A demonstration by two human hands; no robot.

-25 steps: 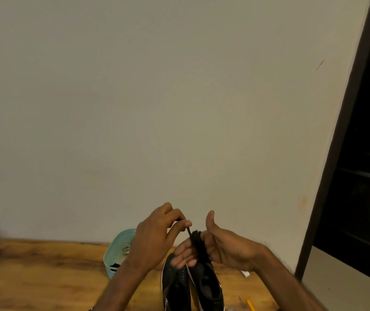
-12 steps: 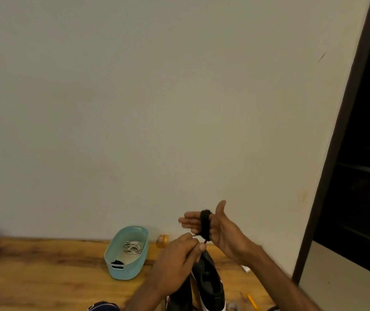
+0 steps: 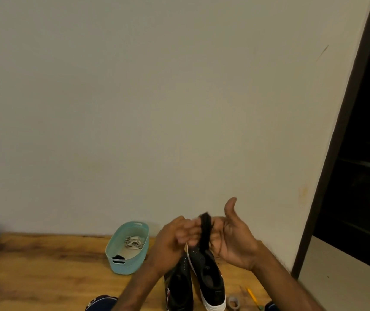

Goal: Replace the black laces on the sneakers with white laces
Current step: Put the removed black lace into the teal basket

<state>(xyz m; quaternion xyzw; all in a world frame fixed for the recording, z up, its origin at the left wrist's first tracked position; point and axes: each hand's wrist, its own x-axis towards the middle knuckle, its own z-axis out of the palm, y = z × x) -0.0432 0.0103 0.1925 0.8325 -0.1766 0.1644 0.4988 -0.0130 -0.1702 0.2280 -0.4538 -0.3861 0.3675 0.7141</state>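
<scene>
The left hand (image 3: 175, 241) has risen back to the black fabric shoelace (image 3: 205, 230), coiled round the right hand (image 3: 235, 241) and its straight fingers, probably to keep it tidy. Whether the left grips is too blurred to tell. Below both hands stand the black perforated sneakers (image 3: 209, 277), the white laces (image 3: 133, 242) left of them.

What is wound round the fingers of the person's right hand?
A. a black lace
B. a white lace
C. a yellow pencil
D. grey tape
A: a black lace is coiled round the fingers of the right hand; the white laces lie in the teal basket.
</scene>
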